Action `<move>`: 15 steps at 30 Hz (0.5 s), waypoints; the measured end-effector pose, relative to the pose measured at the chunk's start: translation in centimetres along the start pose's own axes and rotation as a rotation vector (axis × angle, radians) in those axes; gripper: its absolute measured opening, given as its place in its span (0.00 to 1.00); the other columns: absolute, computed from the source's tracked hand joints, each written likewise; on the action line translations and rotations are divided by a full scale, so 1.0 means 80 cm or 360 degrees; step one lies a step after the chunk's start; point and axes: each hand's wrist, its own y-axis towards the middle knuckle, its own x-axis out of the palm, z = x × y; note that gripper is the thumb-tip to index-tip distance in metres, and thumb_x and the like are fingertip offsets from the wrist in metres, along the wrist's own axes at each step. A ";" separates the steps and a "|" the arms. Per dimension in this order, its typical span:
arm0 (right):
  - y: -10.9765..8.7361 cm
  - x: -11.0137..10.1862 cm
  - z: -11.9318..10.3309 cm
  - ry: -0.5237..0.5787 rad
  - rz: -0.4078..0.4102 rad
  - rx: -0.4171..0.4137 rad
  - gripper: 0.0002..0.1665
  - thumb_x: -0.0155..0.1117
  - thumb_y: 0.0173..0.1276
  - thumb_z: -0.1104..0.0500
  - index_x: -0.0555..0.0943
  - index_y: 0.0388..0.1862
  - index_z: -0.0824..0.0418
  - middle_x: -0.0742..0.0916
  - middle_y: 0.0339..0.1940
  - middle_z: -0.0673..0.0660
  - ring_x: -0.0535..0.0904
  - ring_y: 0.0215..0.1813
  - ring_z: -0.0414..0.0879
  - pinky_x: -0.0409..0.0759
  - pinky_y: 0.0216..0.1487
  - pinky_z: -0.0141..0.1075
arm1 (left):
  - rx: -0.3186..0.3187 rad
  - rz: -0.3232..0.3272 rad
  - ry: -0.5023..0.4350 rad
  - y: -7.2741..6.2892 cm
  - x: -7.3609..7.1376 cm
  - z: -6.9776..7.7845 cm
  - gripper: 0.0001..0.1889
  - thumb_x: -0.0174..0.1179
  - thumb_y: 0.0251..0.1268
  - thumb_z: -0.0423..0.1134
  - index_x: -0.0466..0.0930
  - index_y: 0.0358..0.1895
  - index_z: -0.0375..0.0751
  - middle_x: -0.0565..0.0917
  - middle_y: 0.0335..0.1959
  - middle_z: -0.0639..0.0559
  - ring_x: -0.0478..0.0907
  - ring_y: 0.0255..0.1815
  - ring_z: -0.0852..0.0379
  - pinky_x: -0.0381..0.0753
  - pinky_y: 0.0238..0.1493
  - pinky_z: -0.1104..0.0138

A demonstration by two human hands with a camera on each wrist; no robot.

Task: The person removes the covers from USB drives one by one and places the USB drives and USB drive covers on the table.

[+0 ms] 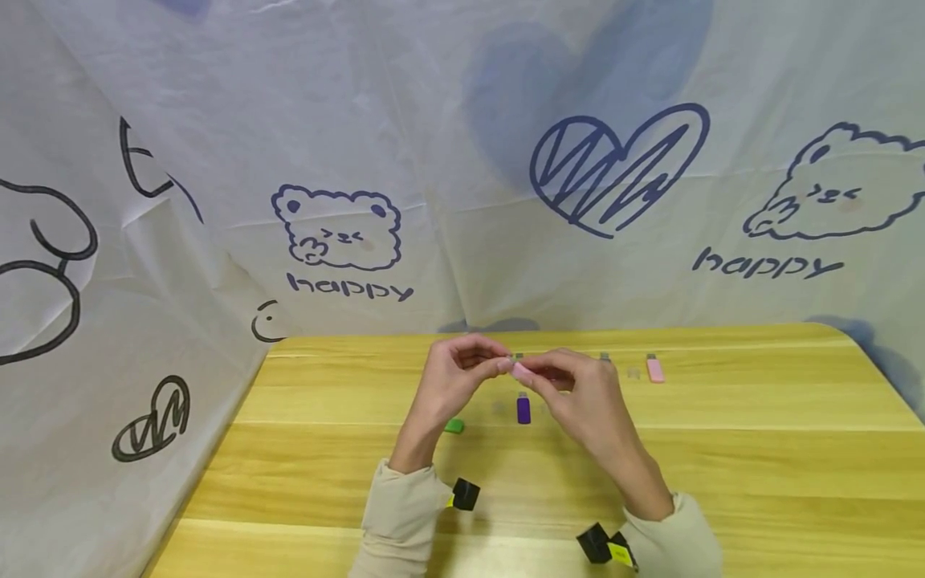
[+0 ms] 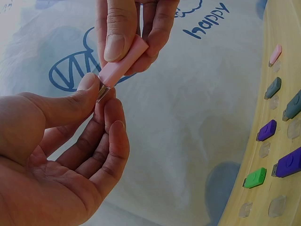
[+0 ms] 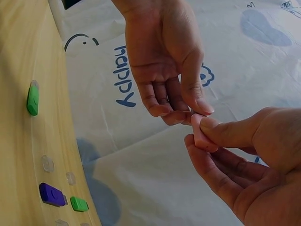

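Note:
Up above the table, both hands hold a pink USB flash drive (image 2: pixel 123 62) between them. My right hand (image 1: pixel 587 395) pinches its pink body between thumb and fingers. At the other end, the thumb and forefinger of my left hand (image 1: pixel 450 379) pinch the metal plug (image 2: pixel 102 92); whether a clear cap covers it I cannot tell. In the left wrist view the drive slants, plug end down toward the left hand. The right wrist view shows the pink body (image 3: pixel 202 135) partly covered by the right thumb.
Below on the wooden table (image 1: pixel 759 466) lie a purple flash drive (image 1: pixel 523 409), a green one (image 1: pixel 454 426) and a pink one (image 1: pixel 654 369). Grey-green drives (image 2: pixel 273 88) and several clear caps (image 2: pixel 277 206) lie among them. A printed white cloth (image 1: pixel 448 160) hangs behind the table.

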 end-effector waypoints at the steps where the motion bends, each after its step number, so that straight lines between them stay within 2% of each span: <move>1: 0.000 0.000 0.000 0.0001 -0.0003 0.0002 0.05 0.74 0.66 0.66 0.90 0.41 0.65 0.91 0.39 0.56 0.90 0.38 0.49 0.87 0.39 0.33 | 0.0000 0.0003 -0.0004 0.000 0.000 0.000 0.05 0.69 0.65 0.26 0.87 0.40 0.27 0.89 0.37 0.40 0.86 0.35 0.55 0.85 0.43 0.67; 8: 0.000 -0.001 -0.001 0.0012 -0.0001 0.0007 0.05 0.74 0.66 0.66 0.90 0.41 0.65 0.91 0.38 0.55 0.90 0.38 0.47 0.88 0.39 0.36 | 0.0014 0.0027 -0.0008 -0.001 -0.001 0.001 0.05 0.69 0.64 0.27 0.87 0.40 0.27 0.89 0.36 0.41 0.86 0.35 0.55 0.86 0.43 0.66; 15: -0.001 -0.001 -0.001 0.0039 0.0019 -0.0005 0.05 0.75 0.66 0.66 0.91 0.40 0.65 0.91 0.37 0.56 0.90 0.36 0.46 0.87 0.37 0.32 | 0.0010 0.0037 -0.0010 0.000 -0.003 0.001 0.04 0.70 0.64 0.28 0.88 0.39 0.29 0.89 0.35 0.43 0.86 0.34 0.56 0.86 0.43 0.65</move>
